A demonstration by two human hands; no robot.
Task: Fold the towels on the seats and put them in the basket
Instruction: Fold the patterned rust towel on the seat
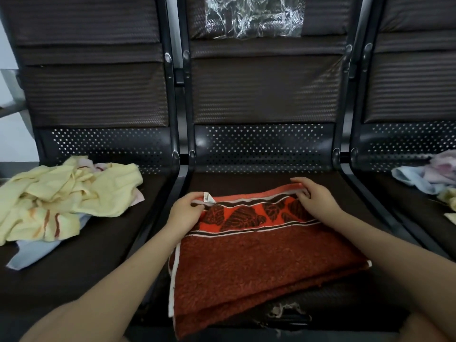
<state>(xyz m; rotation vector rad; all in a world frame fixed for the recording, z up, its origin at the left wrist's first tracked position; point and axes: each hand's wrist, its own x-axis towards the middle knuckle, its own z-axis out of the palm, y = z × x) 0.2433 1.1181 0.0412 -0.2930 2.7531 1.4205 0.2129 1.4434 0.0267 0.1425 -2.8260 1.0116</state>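
The red towel (259, 262) lies on the middle seat (246, 180), already doubled at least once, its layered edges showing along the near and left sides and its leaf-patterned border toward the backrest. The left hand (185, 209) pinches the far left corner, just beside the white label (206, 196), thumb and fingers closed on the hem. The right hand (314, 197) grips the far right corner, fingers curled over the orange edge. Both hands sit at the far hem, well apart from each other, and the cloth between them is flat and fairly taut. Assessment: folding of this towel is in hand and not finished; the corners appear to be held either for squaring or for a further fold. The next move likely calls for carrying both corners together toward the near edge, keeping them level so the layers do not skew. A heap of yellow towels (64, 193) lies unfolded on the left seat (98, 255), over a pale blue cloth (32, 255). Further pastel towels (429, 174) lie on the right seat (394, 193). No basket is in view, so its position cannot be stated.
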